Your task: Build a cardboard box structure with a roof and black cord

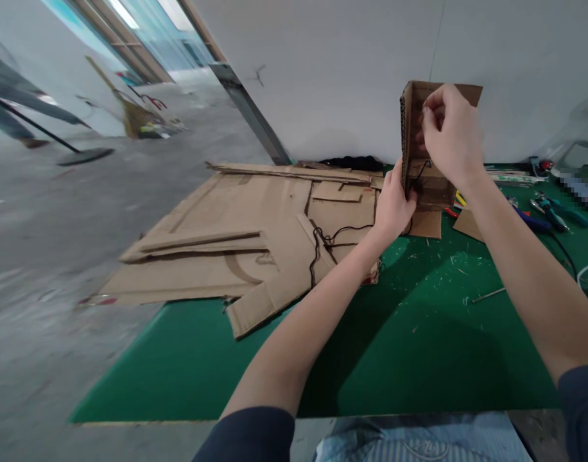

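A small open cardboard box (414, 119) is held up above the far side of the green table, its open side facing me. My left hand (394, 204) grips its lower left wall, with the thumb inside the opening. A thin dark wire shows inside the box near that thumb. My right hand (452, 136) is at the opening with fingertips pinched together; whatever they hold is too small to make out. A black cord (315, 256) lies over the cardboard left of the box, running towards my left hand.
Flattened cardboard sheets (207, 212) cover the table's (192, 359) left part and overhang its edge. Pliers (549, 212) and other tools lie at the right, with a metal rod (488, 296) nearer. A white wall stands behind. A person with a long-handled sweeper (85, 155) is at far left.
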The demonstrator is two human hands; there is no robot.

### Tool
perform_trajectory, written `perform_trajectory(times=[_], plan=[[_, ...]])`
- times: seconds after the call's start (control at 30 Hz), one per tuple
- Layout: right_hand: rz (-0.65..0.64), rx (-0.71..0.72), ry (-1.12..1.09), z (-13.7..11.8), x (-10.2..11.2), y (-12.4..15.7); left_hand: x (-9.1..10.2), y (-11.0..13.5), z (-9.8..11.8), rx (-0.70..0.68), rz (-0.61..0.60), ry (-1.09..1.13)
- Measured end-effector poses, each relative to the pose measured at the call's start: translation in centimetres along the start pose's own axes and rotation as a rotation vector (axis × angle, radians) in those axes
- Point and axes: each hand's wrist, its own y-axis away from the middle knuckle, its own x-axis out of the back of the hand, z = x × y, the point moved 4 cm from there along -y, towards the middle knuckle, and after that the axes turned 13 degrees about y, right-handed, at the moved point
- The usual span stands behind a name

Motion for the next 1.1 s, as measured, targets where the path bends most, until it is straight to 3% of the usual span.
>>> perform_trajectory(times=[0.43, 1.1], plan=[[-0.193, 0.04, 0.351, -0.7, -1.9, -0.9, 0.4, -0.5, -0.4, -0.067, -0.03, 0.027], [-0.203, 0.031, 0.321, 0.7, -4.2, -0.7, 0.8, -0.9, -0.7, -0.098, -0.102, 0.079]])
